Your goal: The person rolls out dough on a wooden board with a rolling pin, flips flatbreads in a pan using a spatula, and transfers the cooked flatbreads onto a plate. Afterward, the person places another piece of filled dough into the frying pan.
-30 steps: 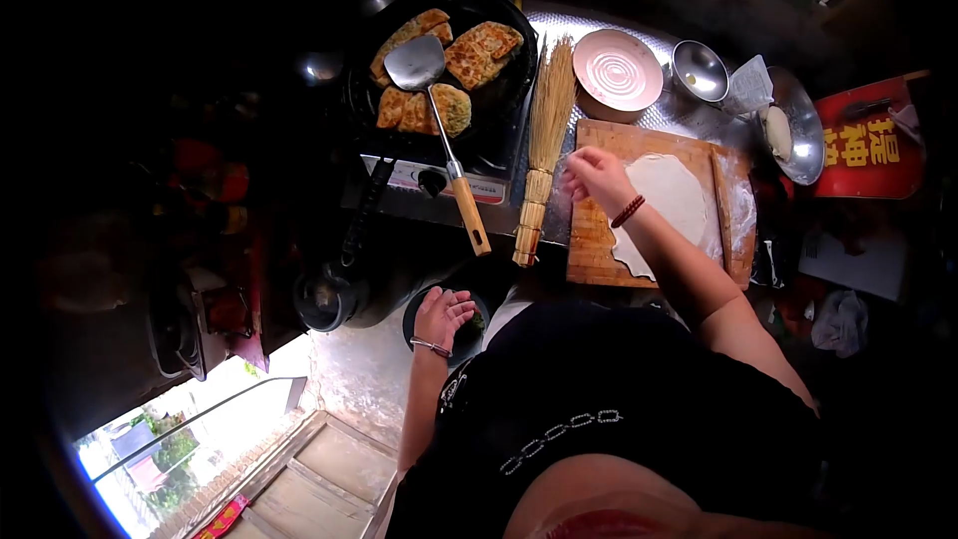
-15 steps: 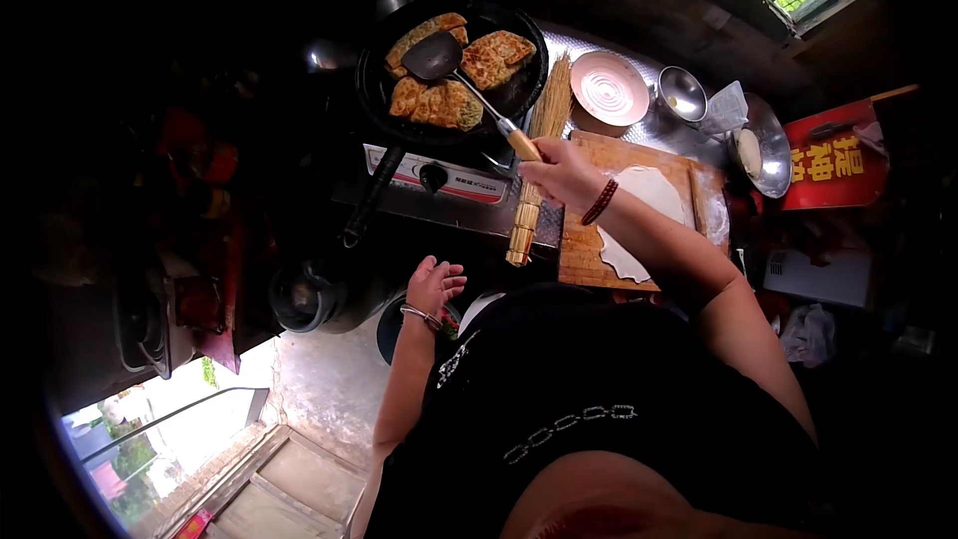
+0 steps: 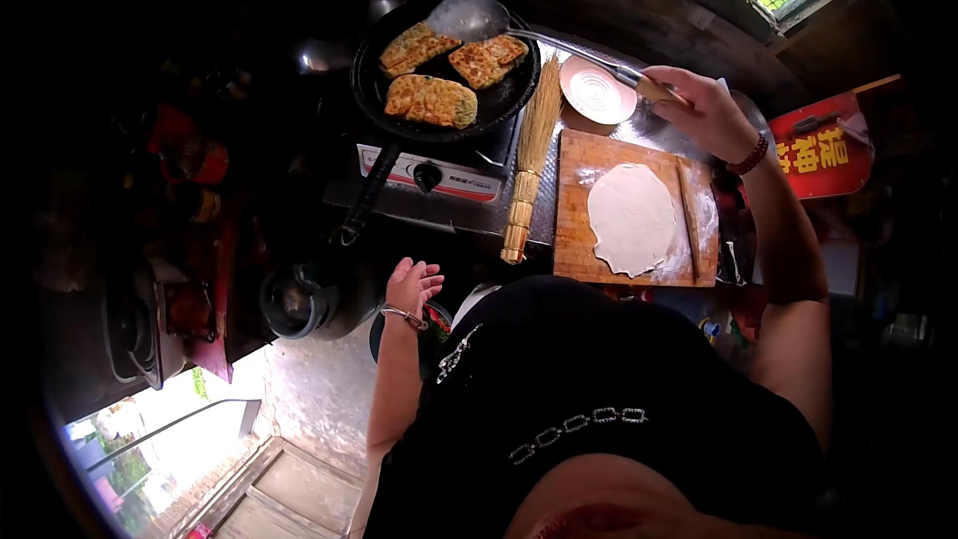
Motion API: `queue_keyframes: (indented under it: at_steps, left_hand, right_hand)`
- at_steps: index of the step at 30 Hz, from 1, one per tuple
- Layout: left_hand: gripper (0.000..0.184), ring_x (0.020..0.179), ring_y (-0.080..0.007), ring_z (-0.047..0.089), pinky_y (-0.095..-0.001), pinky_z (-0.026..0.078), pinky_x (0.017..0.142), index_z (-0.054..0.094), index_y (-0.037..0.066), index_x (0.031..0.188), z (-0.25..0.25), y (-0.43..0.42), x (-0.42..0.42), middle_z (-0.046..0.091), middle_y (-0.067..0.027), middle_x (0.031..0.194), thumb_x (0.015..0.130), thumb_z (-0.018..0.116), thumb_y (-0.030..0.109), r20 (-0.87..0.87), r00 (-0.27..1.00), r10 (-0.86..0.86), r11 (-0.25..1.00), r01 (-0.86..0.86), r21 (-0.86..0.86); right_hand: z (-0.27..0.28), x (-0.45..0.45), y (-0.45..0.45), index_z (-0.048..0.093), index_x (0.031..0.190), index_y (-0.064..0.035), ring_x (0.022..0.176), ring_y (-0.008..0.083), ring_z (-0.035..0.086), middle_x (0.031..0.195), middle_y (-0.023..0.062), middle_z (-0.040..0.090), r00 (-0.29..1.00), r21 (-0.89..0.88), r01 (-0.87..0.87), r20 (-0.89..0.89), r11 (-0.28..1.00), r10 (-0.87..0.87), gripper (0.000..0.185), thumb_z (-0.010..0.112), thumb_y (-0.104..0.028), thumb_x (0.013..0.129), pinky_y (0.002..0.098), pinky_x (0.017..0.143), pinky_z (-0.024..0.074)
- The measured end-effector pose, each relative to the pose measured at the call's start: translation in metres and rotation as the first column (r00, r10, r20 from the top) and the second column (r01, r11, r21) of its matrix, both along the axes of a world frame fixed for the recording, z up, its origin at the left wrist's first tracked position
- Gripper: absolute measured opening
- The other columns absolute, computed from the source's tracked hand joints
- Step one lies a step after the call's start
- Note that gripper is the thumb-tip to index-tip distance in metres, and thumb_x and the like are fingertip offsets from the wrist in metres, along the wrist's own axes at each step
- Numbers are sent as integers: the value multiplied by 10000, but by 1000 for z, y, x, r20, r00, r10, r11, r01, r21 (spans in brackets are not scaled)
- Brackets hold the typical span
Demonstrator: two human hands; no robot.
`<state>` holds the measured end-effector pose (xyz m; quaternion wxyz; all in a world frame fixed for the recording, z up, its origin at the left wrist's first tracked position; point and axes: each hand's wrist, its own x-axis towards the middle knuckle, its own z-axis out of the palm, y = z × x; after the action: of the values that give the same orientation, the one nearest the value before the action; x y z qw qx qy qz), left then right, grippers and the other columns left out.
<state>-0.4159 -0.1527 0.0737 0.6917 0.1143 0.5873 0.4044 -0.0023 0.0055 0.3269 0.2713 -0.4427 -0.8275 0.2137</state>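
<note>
My right hand (image 3: 702,112) grips the wooden handle of a metal spatula (image 3: 574,48), held out over the upper right of the scene. The spatula's blade hangs at the far side of a black frying pan (image 3: 360,90), above the food. Three browned, folded flatbreads lie in the pan: a near one (image 3: 431,101), a far-left one (image 3: 416,47) and a far-right one (image 3: 488,61). My left hand (image 3: 411,285) hangs in the air below the stove, fingers stretched and apart, touching nothing.
A gas stove (image 3: 439,175) carries the pan. To its right lie a straw whisk broom (image 3: 534,155), a pink plate (image 3: 597,92) and a wooden board (image 3: 571,230). On the board are a rolled-out dough sheet (image 3: 631,220) and a rolling pin (image 3: 690,220).
My right hand has moved right with the spatula, whose blade lifted off the flatbreads toward the pan's far edge. The near flatbread now looks flatter and neater. My left hand has barely moved.
</note>
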Motion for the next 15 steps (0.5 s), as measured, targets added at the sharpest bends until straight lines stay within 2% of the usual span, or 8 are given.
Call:
queue_keyframes:
  at_steps: [3,4,6,7,10,11,14,15]
  left_hand:
    - [478,804,-240,634,-341,527,685,314,14,1324,-10,1,-14,620,-155,997,930,537,167,-15,999,46,999,-46,-3]
    - [517,799,-233,633,-334,526,682,293,6,1360,-11,1,-17,618,-150,999,930,531,165,-22,998,57,998,-57,-6]
    - [447,797,-235,638,-330,529,672,338,9,1308,-14,1,-20,620,-151,993,931,527,158,-25,997,73,997,-73,8]
    - [433,798,-235,637,-329,529,672,346,10,1296,-16,1,-22,620,-151,991,931,527,158,-20,997,74,997,-73,11]
    - [415,796,-232,636,-328,528,672,356,15,1282,-17,1,-20,618,-151,992,933,527,161,-14,997,74,997,-74,6]
    - [413,795,-231,635,-328,528,672,356,17,1280,-16,0,-17,617,-151,992,933,527,162,-14,997,75,997,-75,1]
    - [413,793,-230,633,-328,526,674,352,22,1279,-20,-4,-13,614,-148,995,934,527,165,13,997,74,997,-74,1]
    - [439,794,-231,631,-330,525,677,335,23,1300,-22,-5,-12,611,-146,998,934,528,168,16,997,71,997,-71,-4]
  right_hand:
    - [44,-8,0,611,1182,-29,744,193,657,930,112,691,947,-79,57,319,995,-29,313,631,-120,884,293,692,548]
    - [61,-13,2,593,1205,-37,694,157,637,915,102,688,917,-146,101,397,984,-35,343,637,-92,870,277,637,532]
    - [90,-22,11,557,1252,-53,594,85,597,884,83,682,841,-267,202,541,942,-27,419,649,-38,843,245,529,500]
    - [95,-19,22,586,1221,-51,520,107,582,827,88,683,820,-304,204,572,931,7,380,649,-63,846,253,484,489]
    - [113,-39,34,607,1196,-46,504,115,574,828,104,679,706,-292,177,703,940,85,353,649,-102,849,251,484,487]
    - [118,-52,38,616,1194,-51,475,124,560,776,108,666,629,-308,268,774,913,76,353,647,-133,852,256,460,481]
    - [129,-84,40,613,1212,-58,447,124,542,713,93,652,508,-330,307,850,892,140,356,628,-141,865,269,419,460]
    - [128,-88,43,617,1213,-62,429,126,533,662,87,634,506,-339,290,848,895,157,348,610,-151,877,276,386,441]
